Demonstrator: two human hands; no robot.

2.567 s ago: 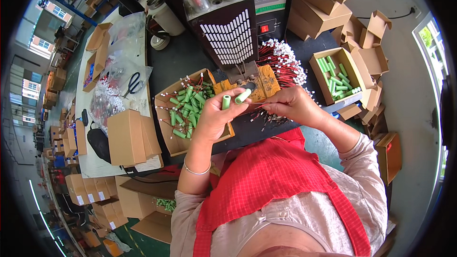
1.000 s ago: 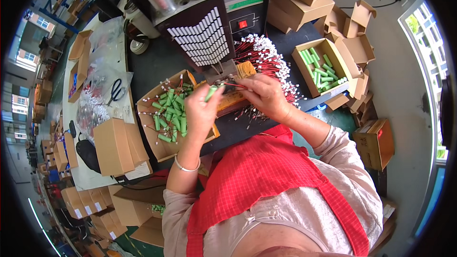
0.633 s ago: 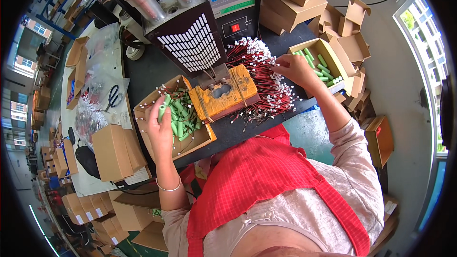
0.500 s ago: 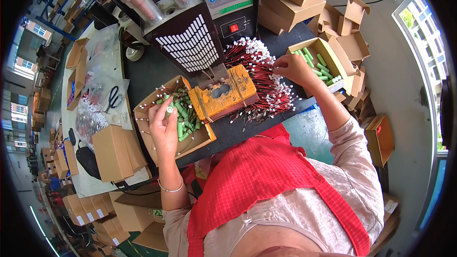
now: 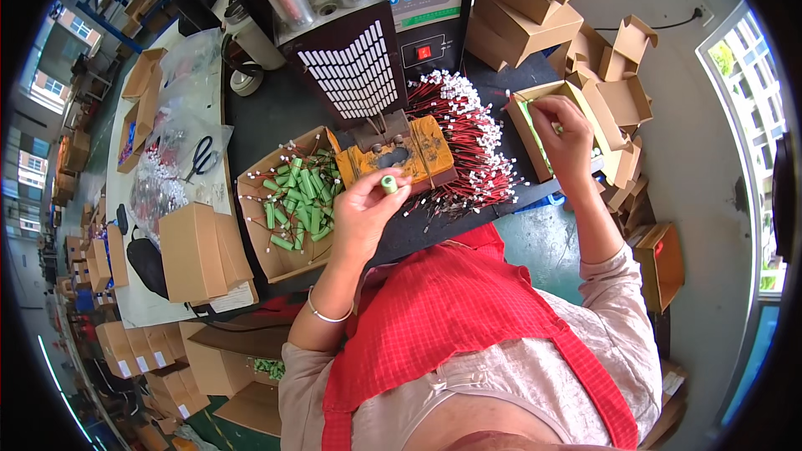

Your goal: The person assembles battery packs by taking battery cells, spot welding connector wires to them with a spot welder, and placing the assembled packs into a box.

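Observation:
My left hand (image 5: 365, 210) holds a green cylindrical battery cell (image 5: 388, 184) end-on, just in front of the orange jig (image 5: 399, 159) under the welding machine (image 5: 355, 50). To its left an open cardboard box (image 5: 261, 250) is full of green cells with red wires. My right hand (image 5: 564, 138) reaches into another cardboard box (image 5: 522, 121) at the right; its fingers are closed at the box's contents, which the hand hides. A heap of red wires with white plugs (image 5: 468, 138) lies between the jig and that box.
Stacked and folded cardboard boxes (image 5: 535, 0) stand at the back right. Flat small boxes (image 5: 200, 250) sit at the left, with scissors (image 5: 200, 157) and plastic bags (image 5: 154, 192) on a white table. I wear a red apron (image 5: 468, 317).
My left hand has lifted one green cell out of the left box and brought it to the jig. My right hand has moved from the wire heap into the right box.

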